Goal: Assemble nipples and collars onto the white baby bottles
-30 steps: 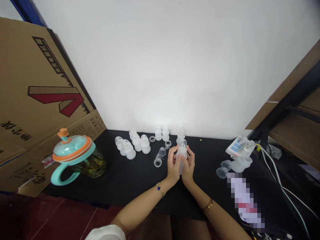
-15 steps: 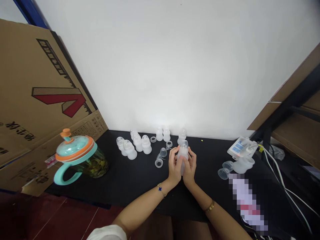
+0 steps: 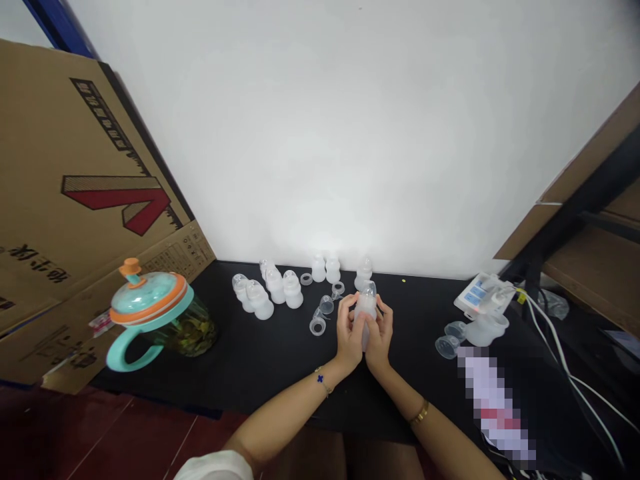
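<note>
Between my palms a white baby bottle [image 3: 367, 305] with a clear dome cap stands nearly upright. My left hand [image 3: 351, 330] wraps its left side, and my right hand [image 3: 381, 330] wraps its right; both thumbs press on the front. The lower part of the bottle is mostly hidden by the fingers. Just left of my hands lie a collar ring [image 3: 317, 326], a clear cap [image 3: 327, 305] and another ring [image 3: 338, 288]. Behind my hands, near the wall, is a capped bottle [image 3: 365, 272].
Several capped bottles [image 3: 260, 301] are grouped at left, beside a large teal-handled jug [image 3: 150, 310]. Two bottles [image 3: 333, 268] stand by the wall. At right are clear caps [image 3: 447, 347], a white bottle body [image 3: 485, 329], a plastic box [image 3: 475, 297] and white cables [image 3: 555, 347].
Almost nothing differs. Both hands keep the same hold on the bottle, and the whole view has shifted very slightly.
</note>
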A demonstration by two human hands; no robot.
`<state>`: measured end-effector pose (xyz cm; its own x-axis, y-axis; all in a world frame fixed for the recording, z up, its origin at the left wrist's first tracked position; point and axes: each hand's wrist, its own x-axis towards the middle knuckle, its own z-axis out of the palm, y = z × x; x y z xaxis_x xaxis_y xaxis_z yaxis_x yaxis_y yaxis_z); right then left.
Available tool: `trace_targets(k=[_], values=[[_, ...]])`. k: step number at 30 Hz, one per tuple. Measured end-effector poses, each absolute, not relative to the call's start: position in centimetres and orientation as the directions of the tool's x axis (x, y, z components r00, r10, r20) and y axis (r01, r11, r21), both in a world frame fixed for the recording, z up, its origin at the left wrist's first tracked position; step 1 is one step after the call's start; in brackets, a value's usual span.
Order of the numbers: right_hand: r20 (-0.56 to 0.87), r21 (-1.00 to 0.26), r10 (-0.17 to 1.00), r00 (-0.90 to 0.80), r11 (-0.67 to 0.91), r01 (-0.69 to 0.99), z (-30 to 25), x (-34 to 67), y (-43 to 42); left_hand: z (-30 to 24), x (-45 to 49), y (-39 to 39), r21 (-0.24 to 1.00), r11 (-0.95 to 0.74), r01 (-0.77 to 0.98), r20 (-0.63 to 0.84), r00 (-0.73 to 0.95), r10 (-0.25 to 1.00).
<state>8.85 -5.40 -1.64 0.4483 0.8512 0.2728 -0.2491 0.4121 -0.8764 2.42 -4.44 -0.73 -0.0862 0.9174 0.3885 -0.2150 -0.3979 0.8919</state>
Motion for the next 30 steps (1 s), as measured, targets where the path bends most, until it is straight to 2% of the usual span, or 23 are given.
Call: trace_targets(k=[13, 30], values=[[0.291, -0.877, 0.837, 0.464, 0.427, -0.220, -1.47, 8.92, -5.42, -0.41, 2.39, -5.01, 0.870, -0.442, -0.218, 0.432, -0.095, 0.897], [0.282, -0.879, 0.847, 0.451, 0.416, -0.233, -1.52, 8.97, -5.43, -0.42, 2.58, -5.22, 0.909, -0.314, -0.275, 0.310, -0.060, 0.949]])
